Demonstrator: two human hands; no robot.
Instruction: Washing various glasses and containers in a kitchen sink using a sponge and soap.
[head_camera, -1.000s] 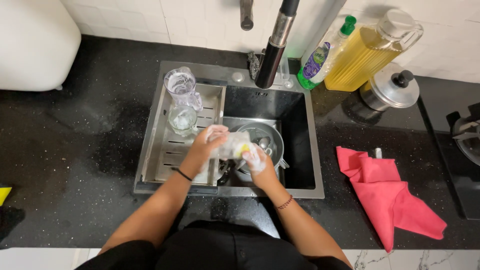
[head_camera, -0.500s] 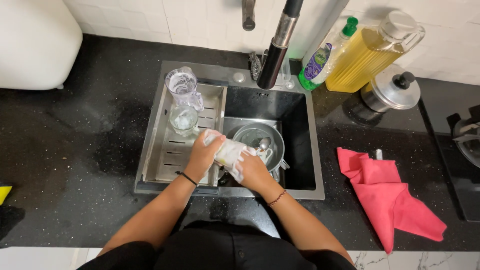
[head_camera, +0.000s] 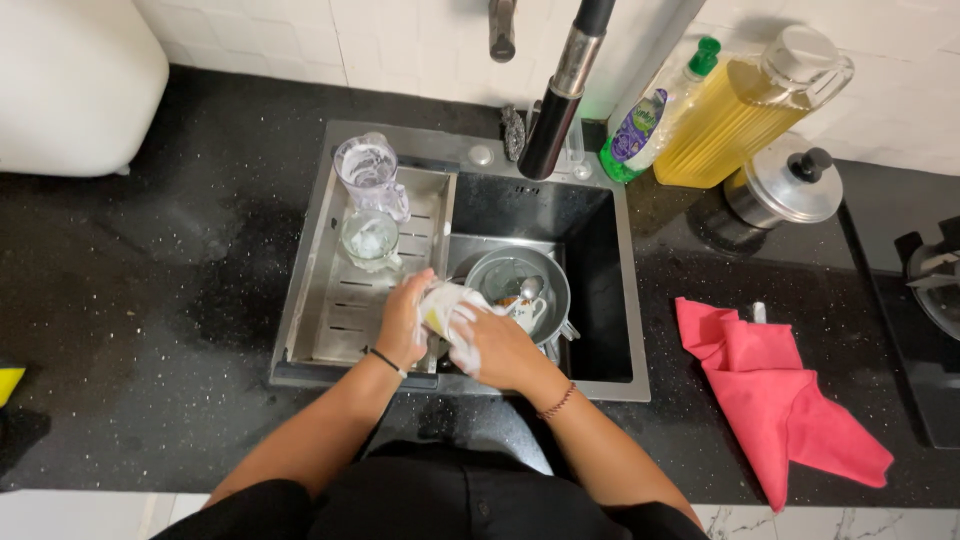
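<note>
Over the steel sink both my hands are covered in white soap foam. My left hand and my right hand close together around a soapy sponge with a yellow side. Which hand carries the sponge is hard to tell under the foam. Just right of them, down in the basin, lies a grey pan with a spoon in it, and a patterned white mug rests against it.
A drain tray in the sink's left half holds a clear jug and a glass. The black tap hangs above. Dish soap bottle, oil jug, steel lidded pot stand behind; red cloth lies right.
My hands have drawn closer together and shifted slightly toward me over the sink's front edge, pressing the sponge between them. Nothing else has moved.
</note>
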